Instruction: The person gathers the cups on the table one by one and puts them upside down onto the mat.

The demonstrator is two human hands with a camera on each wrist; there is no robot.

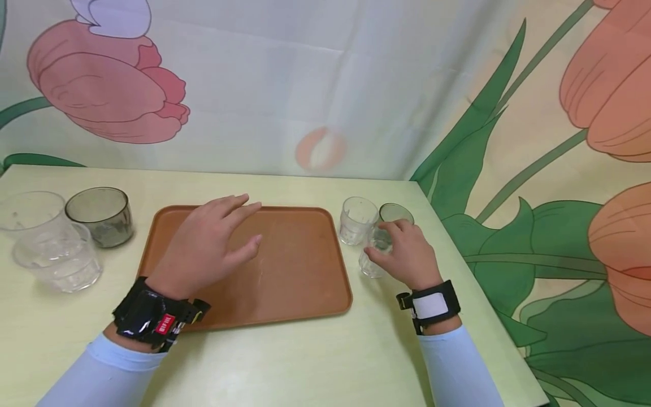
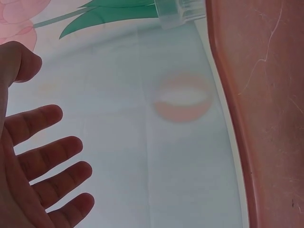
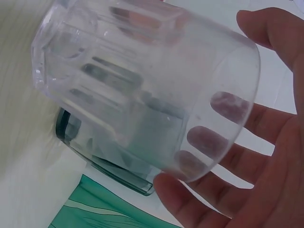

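Note:
At the right of the tray, my right hand (image 1: 411,257) holds a clear drinking glass (image 1: 369,264) near its rim, thumb on one side and fingers on the other. In the right wrist view, fingertips show through the wall of this ribbed glass (image 3: 142,80). Just behind it stand another small clear glass (image 1: 356,226) and a smoky green-grey glass (image 1: 397,211). Over the left part of a brown tray (image 1: 300,265) hovers my left hand (image 1: 203,246), its fingers spread and holding nothing. The left wrist view shows the loose fingers (image 2: 52,152) apart from the tray.
Larger clear glasses (image 1: 68,268) cluster at the table's left, beside a smoky glass (image 1: 104,223). A flower-printed curtain (image 1: 244,90) hangs behind the pale table (image 1: 285,367) and along its right edge.

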